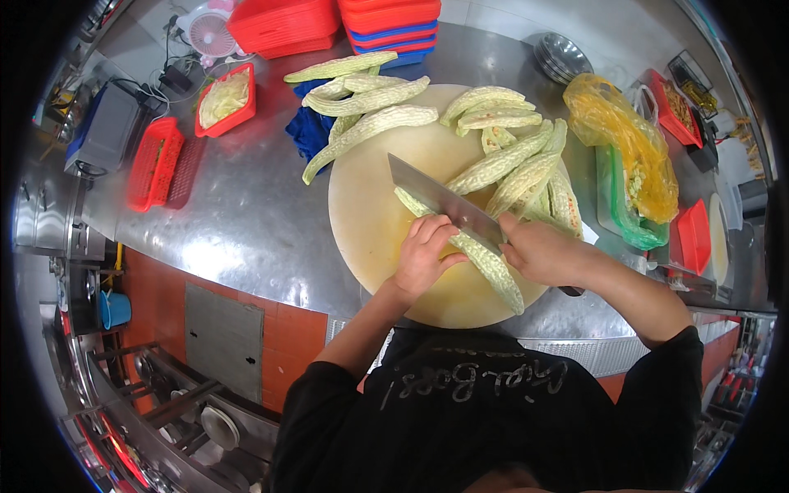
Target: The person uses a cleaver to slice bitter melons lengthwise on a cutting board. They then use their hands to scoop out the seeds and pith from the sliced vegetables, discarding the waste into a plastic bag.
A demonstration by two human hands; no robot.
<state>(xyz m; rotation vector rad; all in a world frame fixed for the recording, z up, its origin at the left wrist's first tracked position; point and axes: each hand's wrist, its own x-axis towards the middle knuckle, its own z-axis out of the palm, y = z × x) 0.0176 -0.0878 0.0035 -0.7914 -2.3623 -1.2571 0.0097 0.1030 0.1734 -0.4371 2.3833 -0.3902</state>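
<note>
My right hand (542, 249) grips the handle of a wide cleaver (444, 200), whose blade lies along a pale green bitter melon (490, 268) on the round cutting board (363, 228). With bent fingers my left hand (425, 252) presses on that melon beside the blade. Beyond the cleaver, several bitter melons (499, 163) are heaped at the board's right, some with seeds and pith showing. More bitter melons (376, 120) rest at the board's upper left, partly over a dark blue cloth (305, 132). Whether the blade has cut into the melon cannot be told.
Red baskets (148, 166) and a red basket of sliced pale vegetable (225, 101) stand at the left of the steel counter (246, 203). Stacked red and blue baskets (391, 28) are at the back. Metal bowls (561, 58) and a yellow plastic bag (629, 148) lie right.
</note>
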